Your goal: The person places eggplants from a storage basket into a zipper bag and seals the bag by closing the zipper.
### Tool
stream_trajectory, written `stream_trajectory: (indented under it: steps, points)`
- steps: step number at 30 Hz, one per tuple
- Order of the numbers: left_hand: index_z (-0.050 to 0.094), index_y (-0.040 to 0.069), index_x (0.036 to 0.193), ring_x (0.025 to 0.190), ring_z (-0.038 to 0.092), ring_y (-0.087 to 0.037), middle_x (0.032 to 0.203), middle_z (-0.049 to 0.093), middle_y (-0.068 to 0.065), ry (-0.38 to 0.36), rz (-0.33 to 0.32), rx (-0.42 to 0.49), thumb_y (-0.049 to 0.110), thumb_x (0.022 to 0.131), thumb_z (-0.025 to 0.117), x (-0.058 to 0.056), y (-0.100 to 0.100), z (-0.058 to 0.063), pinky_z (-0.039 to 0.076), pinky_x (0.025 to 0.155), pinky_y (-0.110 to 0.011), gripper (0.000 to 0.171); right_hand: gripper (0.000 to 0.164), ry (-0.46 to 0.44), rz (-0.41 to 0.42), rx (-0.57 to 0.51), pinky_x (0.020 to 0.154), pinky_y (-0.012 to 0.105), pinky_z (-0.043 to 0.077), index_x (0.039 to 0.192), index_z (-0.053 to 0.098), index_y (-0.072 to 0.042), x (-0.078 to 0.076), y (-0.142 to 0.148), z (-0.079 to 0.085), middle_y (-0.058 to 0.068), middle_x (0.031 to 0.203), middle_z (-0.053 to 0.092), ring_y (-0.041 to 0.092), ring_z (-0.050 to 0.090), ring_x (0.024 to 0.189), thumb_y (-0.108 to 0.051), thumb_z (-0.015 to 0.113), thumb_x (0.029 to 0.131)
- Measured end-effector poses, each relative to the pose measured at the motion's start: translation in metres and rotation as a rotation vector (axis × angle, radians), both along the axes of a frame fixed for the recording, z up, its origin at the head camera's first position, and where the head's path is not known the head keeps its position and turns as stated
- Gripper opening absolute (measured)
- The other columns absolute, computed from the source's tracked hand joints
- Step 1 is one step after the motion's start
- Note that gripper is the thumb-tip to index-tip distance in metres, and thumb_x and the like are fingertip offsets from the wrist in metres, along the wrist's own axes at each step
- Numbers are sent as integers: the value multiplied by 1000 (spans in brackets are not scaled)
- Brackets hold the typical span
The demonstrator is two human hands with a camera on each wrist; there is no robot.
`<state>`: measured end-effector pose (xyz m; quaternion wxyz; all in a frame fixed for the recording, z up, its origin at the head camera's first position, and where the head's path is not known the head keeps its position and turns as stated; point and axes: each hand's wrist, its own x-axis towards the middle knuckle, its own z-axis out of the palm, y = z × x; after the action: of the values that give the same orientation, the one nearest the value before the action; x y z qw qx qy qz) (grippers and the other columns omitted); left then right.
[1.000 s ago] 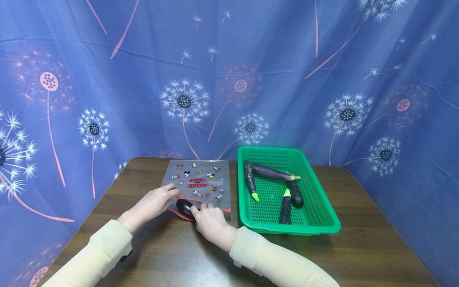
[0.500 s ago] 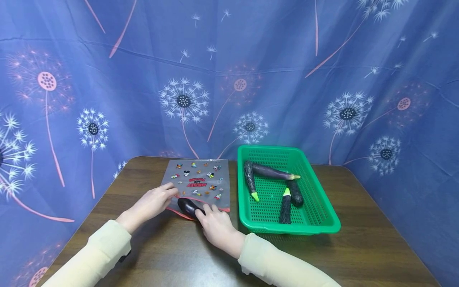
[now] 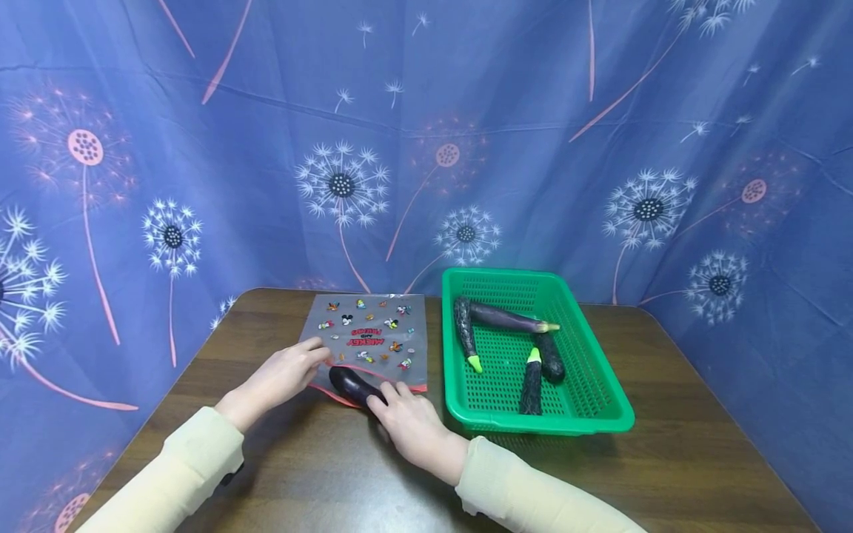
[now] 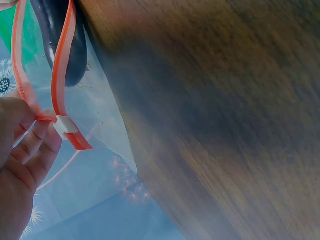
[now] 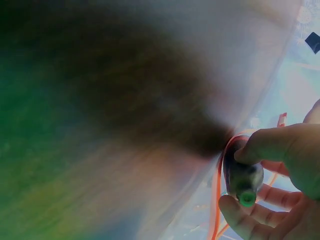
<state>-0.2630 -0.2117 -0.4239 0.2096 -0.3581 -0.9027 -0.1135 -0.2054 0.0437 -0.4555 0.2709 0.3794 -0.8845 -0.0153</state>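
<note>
A clear zip bag (image 3: 393, 337) printed with cartoon characters lies flat, its orange-edged mouth facing me and parted. My left hand (image 3: 286, 374) pinches that mouth at its left end, fingertips beside the white slider (image 4: 64, 126) in the left wrist view. A glossy dark eggplant (image 3: 349, 385) lies across the opening, its rounded end between the two orange strips (image 4: 61, 65). My right hand (image 3: 416, 429) grips the eggplant near its stem end, thumb on one side and fingers on the other. The green stem tip (image 5: 247, 198) shows between them in the right wrist view.
Right of the bag stands a green plastic basket (image 3: 603, 385). Inside it lie a long purple eggplant (image 3: 503, 317) and several dark, wrinkled ones, two with bright green ends. The wooden table (image 3: 300, 466) reaches back to a blue dandelion-print curtain (image 3: 533, 163).
My right hand has slid right and towards me along the eggplant, so more of its dark body shows. The left hand stays at the bag's mouth.
</note>
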Motion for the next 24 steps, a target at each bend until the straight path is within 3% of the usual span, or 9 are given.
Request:
stream_trajectory:
  steps: [16, 24]
  points:
    - [66, 18, 89, 66, 51, -7, 86, 53, 7, 7, 8, 1, -9, 74, 62, -2, 1, -1, 45, 57, -25, 31, 28, 16, 22, 18, 39, 24, 38, 88, 57, -16, 0, -12, 8, 0, 87, 53, 16, 52, 76, -20, 77, 68]
    - [66, 18, 88, 68, 54, -8, 87, 53, 7, 10, 25, -2, -7, 75, 65, -1, 1, -1, 46, 57, -27, 29, 21, 39, -2, 29, 42, 25, 41, 87, 58, -17, -1, -20, 10, 0, 86, 54, 16, 53, 76, -18, 73, 72]
